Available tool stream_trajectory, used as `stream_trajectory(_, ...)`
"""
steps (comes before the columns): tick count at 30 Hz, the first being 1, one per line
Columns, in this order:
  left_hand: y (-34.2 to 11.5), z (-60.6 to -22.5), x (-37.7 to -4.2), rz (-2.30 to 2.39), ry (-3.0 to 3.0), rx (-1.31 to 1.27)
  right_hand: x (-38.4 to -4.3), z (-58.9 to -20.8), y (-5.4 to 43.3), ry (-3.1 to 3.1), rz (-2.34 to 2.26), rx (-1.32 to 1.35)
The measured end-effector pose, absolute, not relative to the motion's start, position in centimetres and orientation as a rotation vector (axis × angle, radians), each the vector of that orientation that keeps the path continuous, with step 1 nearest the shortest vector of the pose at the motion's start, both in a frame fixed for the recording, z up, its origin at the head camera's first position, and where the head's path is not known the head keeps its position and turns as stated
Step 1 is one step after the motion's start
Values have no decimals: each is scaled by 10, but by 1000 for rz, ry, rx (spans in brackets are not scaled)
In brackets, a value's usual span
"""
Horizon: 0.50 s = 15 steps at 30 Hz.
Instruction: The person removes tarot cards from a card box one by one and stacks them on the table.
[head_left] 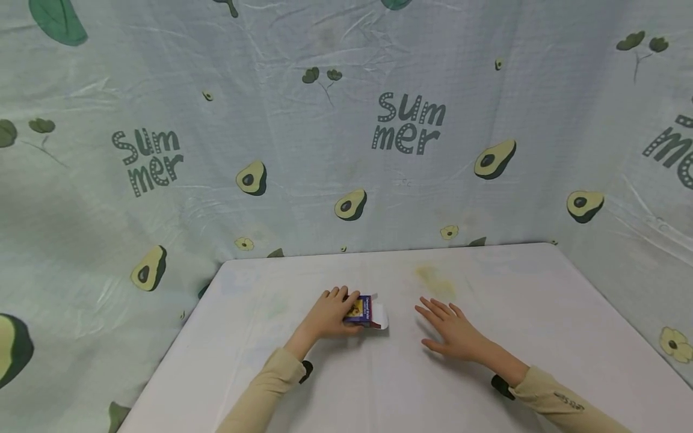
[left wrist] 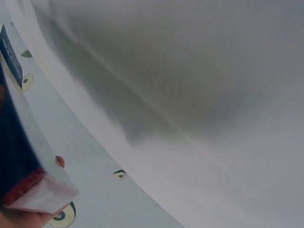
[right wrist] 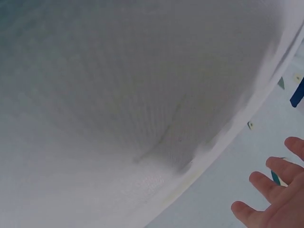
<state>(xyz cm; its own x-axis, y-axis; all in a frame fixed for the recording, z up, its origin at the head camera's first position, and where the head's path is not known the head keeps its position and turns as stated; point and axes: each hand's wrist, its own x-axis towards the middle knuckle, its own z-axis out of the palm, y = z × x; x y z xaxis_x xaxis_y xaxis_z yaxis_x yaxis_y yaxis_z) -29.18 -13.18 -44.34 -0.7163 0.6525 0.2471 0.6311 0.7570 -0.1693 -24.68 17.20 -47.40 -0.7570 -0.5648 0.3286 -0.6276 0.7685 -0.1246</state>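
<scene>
My left hand (head_left: 327, 314) grips a small dark blue and yellow cardboard box (head_left: 360, 309) from its left side, thumb at the near edge and fingers over the top. The box's right end stands open, with a white flap (head_left: 381, 316) sticking out over the table. In the left wrist view the box (left wrist: 19, 147) fills the left edge, showing its blue side and a red-edged white end. To the right, apart from the box, my right hand (head_left: 453, 329) holds nothing. Its fingers (right wrist: 266, 187) are spread and fairly straight.
Both hands are over a table with a white cover (head_left: 390, 391), which has a faint yellow stain (head_left: 435, 281) toward the back. A hanging cloth (head_left: 303, 150) printed with avocados and lettering encloses the table behind and at the sides.
</scene>
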Motion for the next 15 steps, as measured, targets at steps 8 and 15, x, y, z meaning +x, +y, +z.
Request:
stream_trajectory(8, -132, -441, -272, 57, -2641, -998, -246, -474, 173, -2684, 372, 914)
stream_trajectory(15, -134, -438, -259, 112, -2606, -979, -245, -471, 174, -2689, 373, 893)
